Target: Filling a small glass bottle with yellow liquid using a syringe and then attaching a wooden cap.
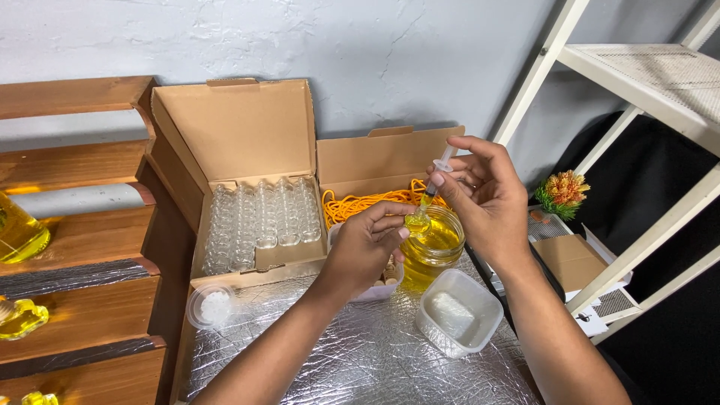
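- Filling step in hand: small glass vial pinched at the fingertips of the left hand, syringe angled down into its mouth from the right hand.
- Vial held just above an open glass jar of yellow liquid; yellow liquid also visible in the vial and the syringe barrel.
- Left grip closed on the vial, thumb and forefinger around its sides, wrist bent inward over the counter.
- Right grip closed on the syringe, fingers wrapped round the barrel near the plunger, palm turned toward the camera, forearm rising from the lower right.
- Judged next: a slow, steady press on the plunger, tip kept inside the narrow mouth, vial kept upright to avoid spills.
- Nearby: open cardboard box with rows of empty vials, second box holding orange cord, clear plastic tub, small round lid.
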